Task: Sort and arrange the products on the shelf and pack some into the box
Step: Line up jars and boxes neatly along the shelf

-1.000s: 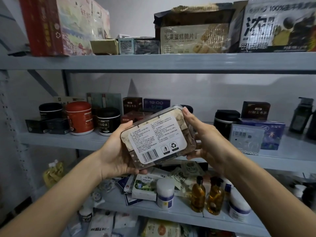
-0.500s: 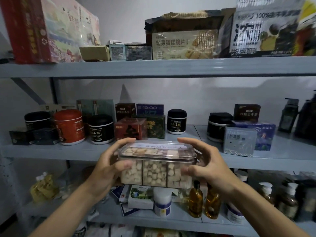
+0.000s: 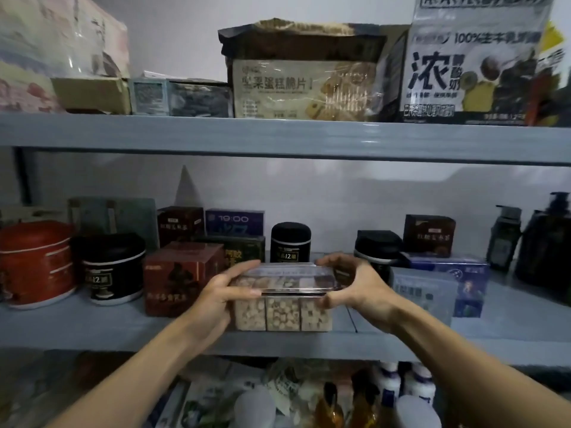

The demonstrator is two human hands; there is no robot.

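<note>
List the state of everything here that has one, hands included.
Clear three-compartment plastic snack box: lid shut, upright, seemingly resting on the grey middle shelf.
Left hand: grips the box's left end.
Right hand: grips its right end.
Red round tin: lidded, upright.
Black jar with white band: capped, upright.
Tall dark pump bottle: upright, pump on.

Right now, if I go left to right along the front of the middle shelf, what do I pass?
Red tin → black jar → dark red box → left hand → clear snack box → right hand → pale blue box → tall dark pump bottle.
</note>
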